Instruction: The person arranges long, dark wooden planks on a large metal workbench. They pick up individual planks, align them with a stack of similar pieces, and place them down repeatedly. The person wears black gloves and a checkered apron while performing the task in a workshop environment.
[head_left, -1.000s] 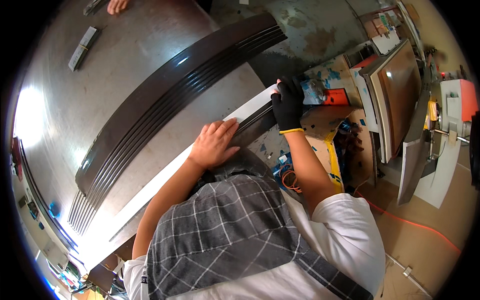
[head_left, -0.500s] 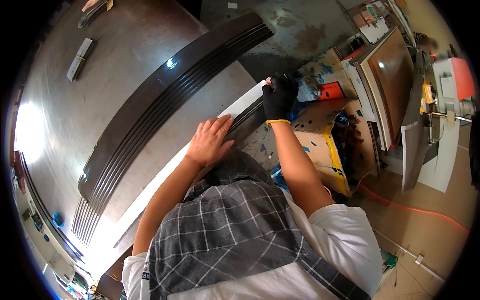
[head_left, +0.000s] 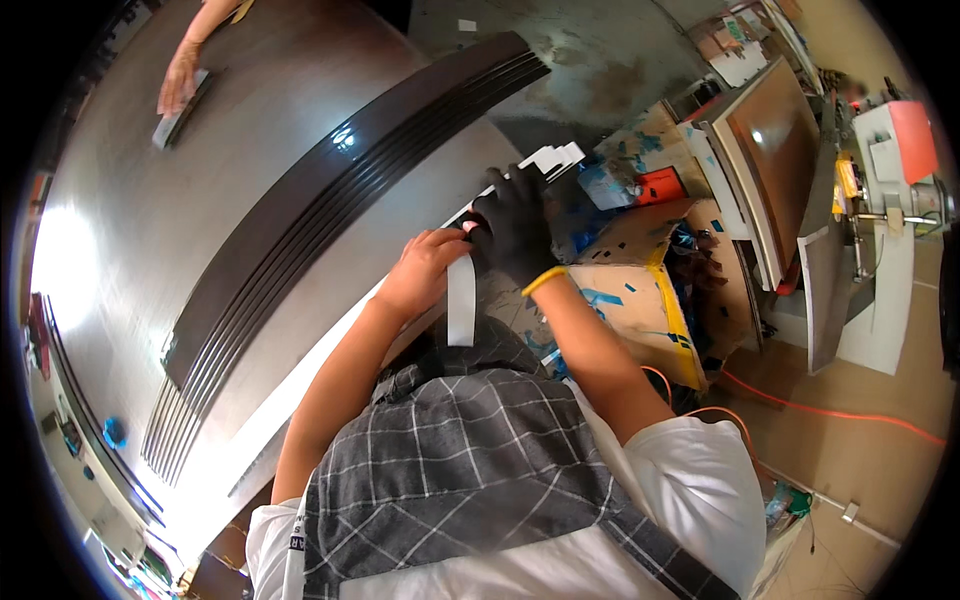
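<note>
A long white strip (head_left: 345, 345) lies along the near edge of the dark table, its stepped white ends (head_left: 555, 158) showing beyond my right hand. My bare left hand (head_left: 418, 268) is closed at that edge, thumb and fingertips pinched on a loose white band (head_left: 461, 305) that hangs down toward my apron. My right hand (head_left: 515, 225), in a black glove with a yellow cuff and bare fingertips, meets the left at the top of this band. Its thumb and forefinger are pinched there, the other fingers raised. The exact contact is partly hidden.
Dark glossy slats (head_left: 340, 170) lie in a row across the table (head_left: 270, 90). Another person's hand (head_left: 180, 80) rests on a short bundle (head_left: 182, 118) at the far left. On the right stand an open cardboard box (head_left: 625, 300), leaning panels (head_left: 775, 150) and an orange cord (head_left: 820, 403).
My right hand has drawn back left to meet my left hand. The white band now hangs between them, and the strip's ends show. The other person's hand has come onto the bundle.
</note>
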